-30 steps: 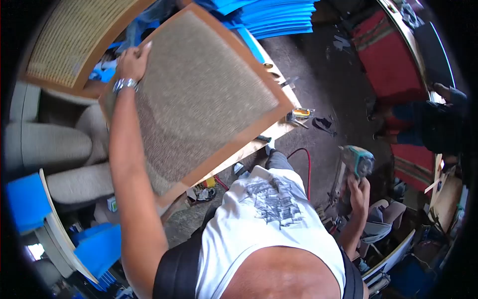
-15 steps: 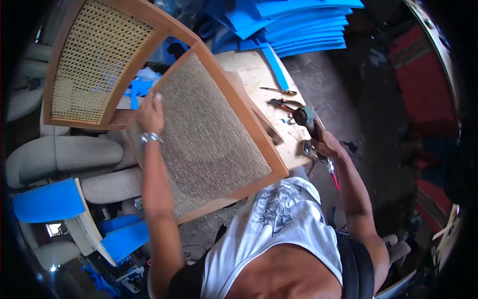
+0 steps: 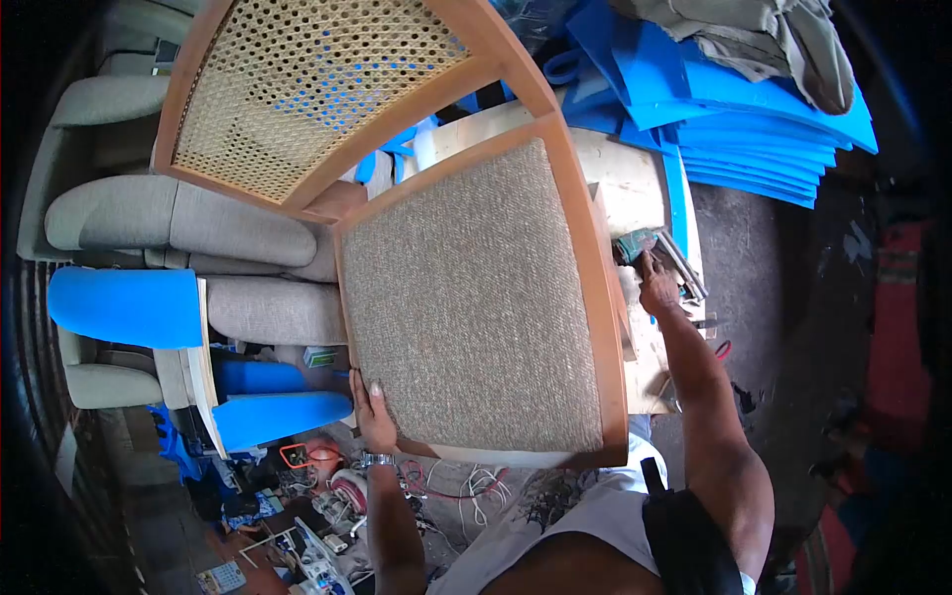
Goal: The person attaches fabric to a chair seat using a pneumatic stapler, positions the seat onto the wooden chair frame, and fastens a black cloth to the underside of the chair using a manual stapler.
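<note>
A wooden chair (image 3: 474, 297) with a woven cane back and a beige fabric seat lies tilted across the middle of the view. At the seat's lower left corner, my left hand (image 3: 375, 421) grips the edge, with the thumb on the fabric side and the fingers along the rim. My right hand (image 3: 658, 288) is closed around a green and silver staple gun (image 3: 635, 245), low over the workbench (image 3: 650, 382) to the right of the chair. The chair frame covers part of the bench, and the staple gun's handle is mostly hidden by my fingers.
Blue foam sheets (image 3: 754, 149) are stacked at the upper right, with a grey cloth (image 3: 754, 40) on top. Grey upholstered pieces (image 3: 238, 223) and blue foam-covered parts (image 3: 124, 307) crowd the left. Cables (image 3: 481, 491) and tools clutter the floor below.
My left hand has slid from the seat's upper left side to its lower left corner. The chair has turned more upright in view. My right hand has brought the staple gun over the bench.
</note>
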`<action>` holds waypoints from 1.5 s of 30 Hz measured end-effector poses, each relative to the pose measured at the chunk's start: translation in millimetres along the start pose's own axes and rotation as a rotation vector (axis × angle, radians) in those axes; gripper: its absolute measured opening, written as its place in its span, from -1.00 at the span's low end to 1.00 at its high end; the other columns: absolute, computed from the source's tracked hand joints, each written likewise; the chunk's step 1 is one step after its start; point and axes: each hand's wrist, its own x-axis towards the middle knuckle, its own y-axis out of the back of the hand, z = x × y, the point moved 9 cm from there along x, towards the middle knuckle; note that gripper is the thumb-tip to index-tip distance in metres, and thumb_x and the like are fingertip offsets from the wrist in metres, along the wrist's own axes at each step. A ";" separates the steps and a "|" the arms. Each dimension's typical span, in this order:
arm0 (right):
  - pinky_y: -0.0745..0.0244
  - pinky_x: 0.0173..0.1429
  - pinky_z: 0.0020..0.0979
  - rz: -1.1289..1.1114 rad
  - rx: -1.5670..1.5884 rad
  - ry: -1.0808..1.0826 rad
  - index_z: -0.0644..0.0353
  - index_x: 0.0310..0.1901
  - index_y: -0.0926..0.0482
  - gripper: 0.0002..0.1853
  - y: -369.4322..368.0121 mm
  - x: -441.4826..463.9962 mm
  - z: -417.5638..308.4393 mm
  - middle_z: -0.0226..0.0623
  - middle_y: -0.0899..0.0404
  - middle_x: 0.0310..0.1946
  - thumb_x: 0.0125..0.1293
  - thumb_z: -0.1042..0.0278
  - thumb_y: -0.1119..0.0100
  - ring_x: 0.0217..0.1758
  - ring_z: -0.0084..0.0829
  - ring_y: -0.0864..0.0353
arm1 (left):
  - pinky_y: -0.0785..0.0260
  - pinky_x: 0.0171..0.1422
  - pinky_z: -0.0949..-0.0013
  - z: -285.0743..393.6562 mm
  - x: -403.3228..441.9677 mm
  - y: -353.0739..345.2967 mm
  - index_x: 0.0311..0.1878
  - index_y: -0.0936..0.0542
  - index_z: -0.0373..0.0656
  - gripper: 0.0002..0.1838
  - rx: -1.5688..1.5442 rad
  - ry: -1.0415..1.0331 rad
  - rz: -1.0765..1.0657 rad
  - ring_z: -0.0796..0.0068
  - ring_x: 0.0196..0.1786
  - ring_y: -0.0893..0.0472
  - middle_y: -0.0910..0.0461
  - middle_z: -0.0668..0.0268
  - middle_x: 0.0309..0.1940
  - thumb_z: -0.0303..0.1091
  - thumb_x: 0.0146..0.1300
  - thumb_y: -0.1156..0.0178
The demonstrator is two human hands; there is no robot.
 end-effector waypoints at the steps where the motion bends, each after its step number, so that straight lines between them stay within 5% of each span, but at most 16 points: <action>1: -0.49 0.19 -0.06 -0.038 0.004 -0.007 -0.02 0.56 0.13 -0.05 -6.3 1.6 2.6 0.07 -0.42 0.25 0.24 0.29 -0.24 0.20 0.03 -0.51 | 0.07 0.59 0.16 1.7 -0.2 -0.9 0.48 -0.17 -0.35 -0.33 -0.005 0.010 0.004 -0.02 0.54 -0.16 -0.15 -0.10 0.50 -0.04 0.51 0.10; 5: -0.48 0.18 -0.05 0.195 0.378 0.113 0.18 0.29 -0.44 -0.49 -4.6 19.4 13.3 0.16 -0.56 0.05 0.31 0.30 -0.18 0.11 0.10 -0.56 | 0.02 0.57 0.16 -14.0 -5.0 -0.4 0.44 -0.24 -0.38 -0.35 -0.028 0.060 0.067 -0.02 0.50 -0.22 -0.22 -0.11 0.45 -0.04 0.50 0.08; 6: -0.47 0.17 -0.02 0.274 0.557 -0.047 0.25 0.09 -0.58 -0.67 35.8 10.1 4.7 0.19 -0.58 -0.01 0.36 0.31 -0.12 0.06 0.15 -0.57 | -0.01 0.55 0.17 -19.3 -3.0 -0.5 0.43 -0.26 -0.39 -0.34 -0.082 0.049 0.070 -0.01 0.48 -0.25 -0.26 -0.10 0.44 -0.03 0.50 0.07; 9: -0.45 0.21 -0.22 0.615 0.794 -0.019 0.26 0.10 -0.57 -0.72 196.6 -16.5 -50.9 0.00 -0.57 0.03 0.45 0.36 -0.05 0.13 -0.09 -0.56 | -0.07 0.51 0.19 -33.5 0.0 4.4 0.42 -0.27 -0.41 -0.33 -0.234 0.210 0.098 0.04 0.43 -0.33 -0.33 -0.09 0.39 0.00 0.50 0.05; 11: -0.38 0.30 -0.25 0.784 0.785 0.337 0.26 0.06 -0.60 -0.74 299.8 -52.1 -115.8 -0.07 -0.55 0.08 0.40 0.50 -0.04 0.17 -0.12 -0.53 | -0.12 0.48 0.21 -34.7 -1.4 3.5 0.39 -0.30 -0.42 -0.33 -0.251 0.237 0.115 0.08 0.39 -0.38 -0.38 -0.10 0.34 0.01 0.49 0.04; 14: -0.33 0.35 -0.14 0.626 0.437 0.651 0.17 0.06 -0.61 -0.70 356.7 -58.5 -208.3 -0.12 -0.53 0.12 0.38 0.25 -0.14 0.25 -0.08 -0.42 | -0.14 0.47 0.21 -38.2 0.7 4.3 0.37 -0.33 -0.43 -0.34 -0.271 0.215 0.140 0.08 0.38 -0.39 -0.41 -0.11 0.31 0.01 0.50 0.05; 17: -0.33 0.33 -0.03 0.547 0.081 0.561 0.07 0.13 -0.59 -0.55 336.3 -22.8 -252.3 -0.21 -0.43 0.23 0.42 -0.06 -0.02 0.32 -0.11 -0.35 | -0.18 0.44 0.21 -27.5 -5.7 8.3 0.36 -0.35 -0.42 -0.35 -0.257 0.210 0.175 0.08 0.36 -0.42 -0.44 -0.10 0.30 0.01 0.50 0.05; 22: -0.21 0.38 0.05 0.542 -0.168 0.503 0.05 0.17 -0.56 -0.49 329.7 -10.8 -279.3 -0.26 -0.38 0.28 0.45 -0.13 0.10 0.40 -0.19 -0.26 | -0.20 0.45 0.15 4.1 -16.4 17.5 0.39 -0.34 -0.35 -0.39 -0.238 0.170 0.221 0.02 0.39 -0.39 -0.40 -0.07 0.34 -0.08 0.46 0.01; 23: -0.18 0.40 0.06 0.583 -0.242 0.519 0.09 0.17 -0.56 -0.48 331.8 -13.8 -289.4 -0.26 -0.38 0.28 0.46 -0.12 0.12 0.42 -0.21 -0.24 | -0.14 0.49 0.10 23.9 -15.1 22.4 0.40 -0.33 -0.32 -0.40 -0.047 -0.057 0.214 0.00 0.44 -0.32 -0.34 -0.05 0.39 -0.11 0.44 0.00; 24: -0.04 0.52 0.07 0.385 -0.278 0.452 0.20 0.26 -0.47 -0.37 327.8 -14.6 -299.8 -0.20 -0.28 0.40 0.50 -0.19 0.22 0.53 -0.21 -0.12 | -0.08 0.53 0.05 44.0 -15.4 22.5 0.41 -0.32 -0.30 -0.40 0.148 -0.288 0.198 -0.01 0.49 -0.26 -0.28 -0.03 0.43 -0.15 0.42 -0.01; 26: 0.05 0.57 0.04 0.304 -0.269 0.523 0.22 0.32 -0.39 -0.31 311.5 -14.2 -331.7 -0.18 -0.20 0.46 0.50 -0.23 0.28 0.58 -0.20 -0.04 | 0.07 0.59 -0.03 72.9 -7.4 7.8 0.44 -0.29 -0.26 -0.38 0.220 -0.481 -0.048 -0.03 0.55 -0.12 -0.19 0.03 0.49 -0.15 0.38 -0.02; 28: 0.23 0.65 -0.06 0.131 -0.341 0.559 0.24 0.48 -0.16 -0.17 283.0 -17.8 -367.2 -0.14 0.01 0.56 0.49 -0.35 0.46 0.65 -0.20 0.17 | 0.15 0.61 -0.04 111.7 11.7 3.4 0.47 -0.24 -0.23 -0.36 0.184 -0.615 -0.181 0.00 0.57 -0.09 -0.20 0.07 0.49 -0.13 0.40 0.01; 34: 0.16 0.65 -0.08 0.081 -0.307 0.590 0.20 0.48 -0.18 -0.25 237.6 -11.2 -453.6 -0.13 -0.11 0.52 0.51 -0.24 0.41 0.62 -0.19 0.02 | 0.11 0.61 -0.05 166.5 165.2 -58.4 0.48 -0.26 -0.12 -0.43 0.145 -0.719 -0.052 0.16 0.56 -0.16 -0.21 0.14 0.50 -0.18 0.46 0.06; 39: 0.17 0.63 -0.10 0.297 -0.240 0.408 0.21 0.47 -0.19 -0.32 278.0 -15.4 -374.9 -0.14 -0.16 0.50 0.54 -0.14 0.39 0.59 -0.19 -0.04 | 0.04 0.58 0.02 148.1 228.8 -69.7 0.42 -0.38 -0.06 -0.41 0.207 -0.712 -0.086 0.20 0.49 -0.28 -0.34 0.20 0.43 0.06 0.47 0.12; 44: 0.16 0.60 0.04 0.371 -0.156 0.185 0.05 0.55 -0.01 -0.20 290.3 -33.6 -276.0 -0.16 0.04 0.58 0.46 -0.34 0.44 0.65 -0.18 0.14 | -0.01 0.55 0.04 117.3 258.4 -75.0 0.38 -0.42 -0.12 -0.42 -0.099 -0.864 -0.056 0.18 0.48 -0.28 -0.35 0.19 0.42 0.06 0.46 0.05; 45: 0.00 0.55 0.08 0.373 -0.255 0.181 0.02 0.54 -0.05 -0.26 289.8 -35.5 -266.5 -0.12 -0.04 0.55 0.49 -0.27 0.37 0.61 -0.13 0.00 | -0.05 0.53 0.06 115.6 256.4 -71.8 0.36 -0.44 -0.13 -0.45 -0.148 -0.905 -0.038 0.17 0.45 -0.32 -0.39 0.16 0.39 0.01 0.45 0.02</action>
